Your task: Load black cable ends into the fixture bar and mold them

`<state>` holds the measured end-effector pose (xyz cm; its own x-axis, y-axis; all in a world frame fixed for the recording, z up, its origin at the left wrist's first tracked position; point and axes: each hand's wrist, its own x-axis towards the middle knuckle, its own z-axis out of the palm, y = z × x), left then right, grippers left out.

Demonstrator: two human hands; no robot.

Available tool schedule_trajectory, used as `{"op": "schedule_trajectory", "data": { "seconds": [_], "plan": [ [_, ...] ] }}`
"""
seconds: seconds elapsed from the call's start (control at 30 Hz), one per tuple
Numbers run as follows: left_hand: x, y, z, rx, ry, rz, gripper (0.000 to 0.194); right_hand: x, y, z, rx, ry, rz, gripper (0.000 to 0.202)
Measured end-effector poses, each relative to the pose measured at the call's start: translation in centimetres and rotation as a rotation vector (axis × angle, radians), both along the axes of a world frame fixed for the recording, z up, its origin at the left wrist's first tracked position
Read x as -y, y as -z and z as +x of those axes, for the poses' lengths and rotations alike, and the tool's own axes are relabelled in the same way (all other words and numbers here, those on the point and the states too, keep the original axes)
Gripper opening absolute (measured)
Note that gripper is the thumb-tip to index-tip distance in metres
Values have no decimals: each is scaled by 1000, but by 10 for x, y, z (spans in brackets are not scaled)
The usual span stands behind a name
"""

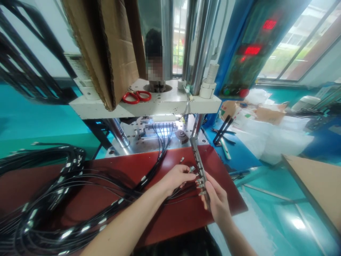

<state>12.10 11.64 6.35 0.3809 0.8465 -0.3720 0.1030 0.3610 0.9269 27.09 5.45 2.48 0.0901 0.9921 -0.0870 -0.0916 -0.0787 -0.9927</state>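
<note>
My right hand is wrapped round the lower end of a long dark metal bar with slots along one side. Several small metal connectors sit in the bar's lower slots, with thin black cables leading away to the left. Just left of the bar, my left hand pinches a small metal cable connector between thumb and fingers. Another small connector lies loose on the reddish-brown board. In the press, a second slotted bar has black cables running out toward me.
Thick bundles of black cables cover the board's left side. Red-handled scissors and cardboard rest on the press's white plate. Pliers lie on a blue surface at right. A cardboard box stands at far right.
</note>
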Motion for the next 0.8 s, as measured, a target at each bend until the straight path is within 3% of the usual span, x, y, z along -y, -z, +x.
{"op": "schedule_trajectory", "data": {
  "seconds": [0.2, 0.4, 0.7, 0.8],
  "plan": [
    [0, 2, 6, -158, -128, 238, 22, 0, -1, 0, 3, -31, -31, 50],
    [-3, 4, 1, -166, -101, 198, 23, -2, -3, 1, 24, -40, -51, 58],
    [-1, 0, 3, -58, -174, 140, 24, -4, 0, -1, 198, -84, -8, 58],
    [0, 2, 2, -12, -203, 195, 23, -4, 0, -3, 238, -82, -3, 58]
  ]
}}
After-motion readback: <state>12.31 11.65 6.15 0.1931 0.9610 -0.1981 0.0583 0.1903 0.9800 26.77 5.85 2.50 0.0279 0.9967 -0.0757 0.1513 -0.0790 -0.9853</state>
